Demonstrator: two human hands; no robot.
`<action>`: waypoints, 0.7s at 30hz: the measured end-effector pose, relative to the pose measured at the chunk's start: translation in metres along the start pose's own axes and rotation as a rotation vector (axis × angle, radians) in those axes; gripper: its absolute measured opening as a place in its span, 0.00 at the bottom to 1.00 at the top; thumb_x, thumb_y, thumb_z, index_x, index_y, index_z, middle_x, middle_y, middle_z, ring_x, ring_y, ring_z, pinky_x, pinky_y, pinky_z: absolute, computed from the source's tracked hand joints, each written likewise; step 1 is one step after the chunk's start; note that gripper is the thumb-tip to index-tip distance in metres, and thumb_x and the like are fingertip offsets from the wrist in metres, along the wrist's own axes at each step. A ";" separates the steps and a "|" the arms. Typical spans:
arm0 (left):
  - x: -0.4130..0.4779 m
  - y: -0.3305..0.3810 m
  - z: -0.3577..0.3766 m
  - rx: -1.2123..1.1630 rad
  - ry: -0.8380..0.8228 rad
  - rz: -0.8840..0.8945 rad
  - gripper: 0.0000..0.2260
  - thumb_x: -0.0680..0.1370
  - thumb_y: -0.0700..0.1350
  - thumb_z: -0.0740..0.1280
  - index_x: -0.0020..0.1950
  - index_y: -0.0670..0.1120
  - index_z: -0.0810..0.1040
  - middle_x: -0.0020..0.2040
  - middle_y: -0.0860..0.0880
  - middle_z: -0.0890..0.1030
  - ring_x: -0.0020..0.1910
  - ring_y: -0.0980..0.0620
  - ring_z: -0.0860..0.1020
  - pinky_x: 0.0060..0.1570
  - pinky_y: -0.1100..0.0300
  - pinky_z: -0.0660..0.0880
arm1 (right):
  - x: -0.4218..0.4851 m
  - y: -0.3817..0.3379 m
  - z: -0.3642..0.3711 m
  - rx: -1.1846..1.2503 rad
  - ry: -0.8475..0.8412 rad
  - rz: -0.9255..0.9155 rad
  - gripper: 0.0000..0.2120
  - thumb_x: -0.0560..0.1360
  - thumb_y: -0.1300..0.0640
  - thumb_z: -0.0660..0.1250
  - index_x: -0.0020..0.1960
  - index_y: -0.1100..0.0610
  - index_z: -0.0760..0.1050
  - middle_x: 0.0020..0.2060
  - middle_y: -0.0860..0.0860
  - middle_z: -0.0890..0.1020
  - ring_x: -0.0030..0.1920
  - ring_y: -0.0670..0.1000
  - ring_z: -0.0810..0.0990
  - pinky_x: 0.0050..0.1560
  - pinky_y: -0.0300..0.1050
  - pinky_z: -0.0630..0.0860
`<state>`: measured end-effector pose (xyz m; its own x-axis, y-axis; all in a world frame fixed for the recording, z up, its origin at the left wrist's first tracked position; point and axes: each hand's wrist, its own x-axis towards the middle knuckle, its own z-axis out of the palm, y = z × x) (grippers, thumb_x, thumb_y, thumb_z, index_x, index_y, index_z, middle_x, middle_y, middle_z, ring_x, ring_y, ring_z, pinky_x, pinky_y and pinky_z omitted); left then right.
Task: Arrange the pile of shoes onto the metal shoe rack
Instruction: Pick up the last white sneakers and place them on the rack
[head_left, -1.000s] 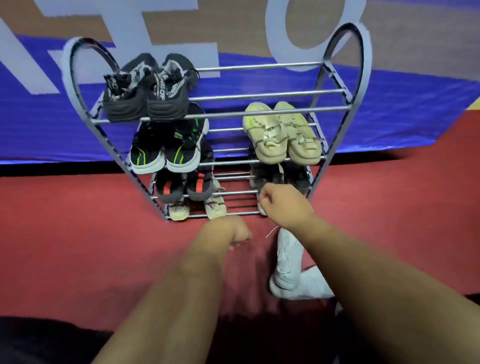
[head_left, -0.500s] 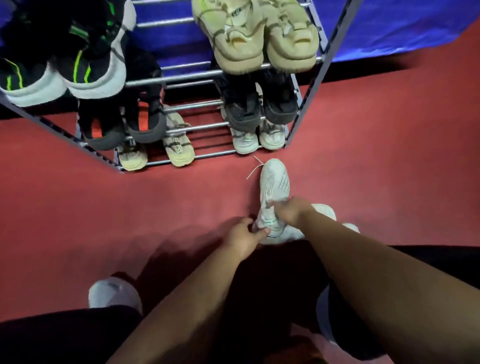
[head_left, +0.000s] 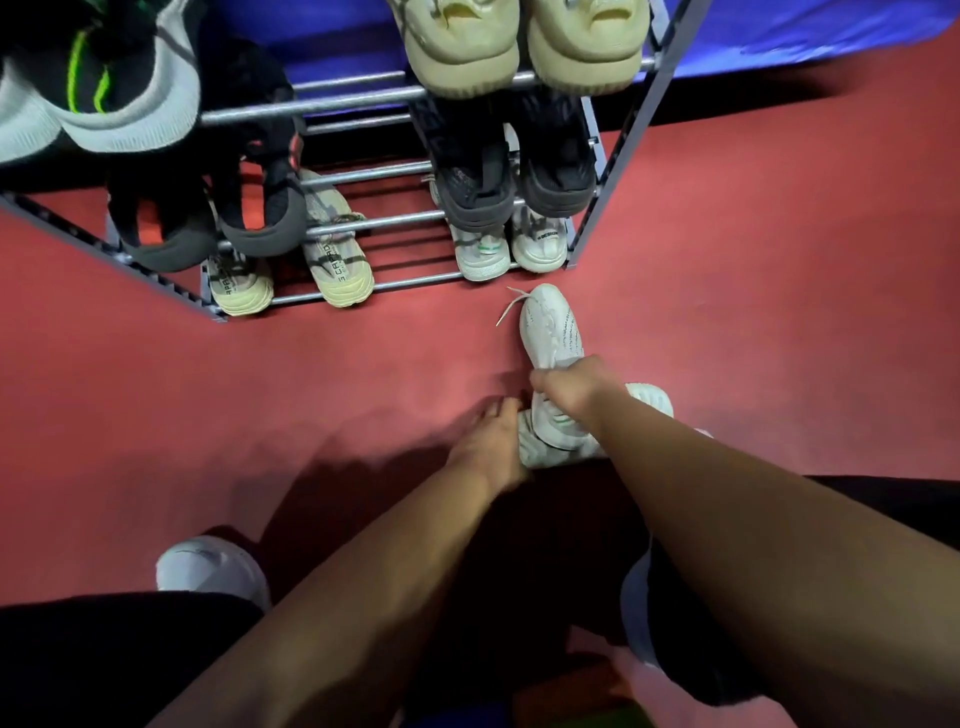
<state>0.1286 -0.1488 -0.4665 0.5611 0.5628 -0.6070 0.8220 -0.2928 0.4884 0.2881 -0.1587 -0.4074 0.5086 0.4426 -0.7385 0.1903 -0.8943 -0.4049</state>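
Note:
Two white sneakers lie crossed on the red floor just in front of the metal shoe rack (head_left: 311, 105). The upper white sneaker (head_left: 549, 326) points toward the rack, a loose lace trailing from its toe. My right hand (head_left: 569, 385) grips it across the middle from above. The lower white sneaker (head_left: 648, 401) lies sideways beneath it. My left hand (head_left: 492, 435) wraps around its heel end, fingers blurred. The rack's shelves hold several pairs.
On the rack are a beige pair (head_left: 519, 49) above, a dark pair (head_left: 511, 179), a white pair (head_left: 506, 249) and a cream pair (head_left: 291, 270) at the bottom, black slippers (head_left: 208, 228), and black-green sneakers (head_left: 104, 88). My own white shoe (head_left: 208, 571) stands near left.
My view has dropped from the whole rack to the floor. Both hands left the rack's bottom shelf and came down onto the two white sneakers, taking hold of them.

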 end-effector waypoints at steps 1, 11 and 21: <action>-0.001 0.002 0.003 0.075 -0.018 0.009 0.40 0.70 0.50 0.80 0.77 0.49 0.64 0.73 0.46 0.70 0.74 0.43 0.69 0.72 0.50 0.70 | -0.001 0.005 -0.004 0.026 0.019 -0.003 0.13 0.70 0.48 0.74 0.41 0.59 0.83 0.29 0.50 0.82 0.35 0.56 0.83 0.37 0.44 0.74; -0.028 -0.018 -0.014 0.439 0.123 -0.071 0.37 0.69 0.61 0.78 0.70 0.44 0.68 0.63 0.47 0.75 0.51 0.43 0.85 0.42 0.50 0.79 | 0.010 0.019 -0.003 -0.045 0.136 -0.035 0.37 0.59 0.35 0.72 0.59 0.59 0.75 0.50 0.53 0.81 0.51 0.60 0.82 0.56 0.54 0.81; -0.069 -0.112 -0.069 -0.808 -0.250 -0.588 0.19 0.73 0.60 0.66 0.53 0.48 0.83 0.53 0.49 0.83 0.53 0.48 0.80 0.53 0.51 0.76 | -0.004 0.003 0.037 0.089 0.089 -0.055 0.22 0.75 0.45 0.71 0.60 0.60 0.77 0.47 0.54 0.82 0.45 0.58 0.80 0.44 0.43 0.71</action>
<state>-0.0090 -0.1009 -0.4365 0.1715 0.2450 -0.9542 0.7143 0.6361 0.2918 0.2559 -0.1607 -0.4258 0.5730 0.4798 -0.6644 0.1472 -0.8578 -0.4925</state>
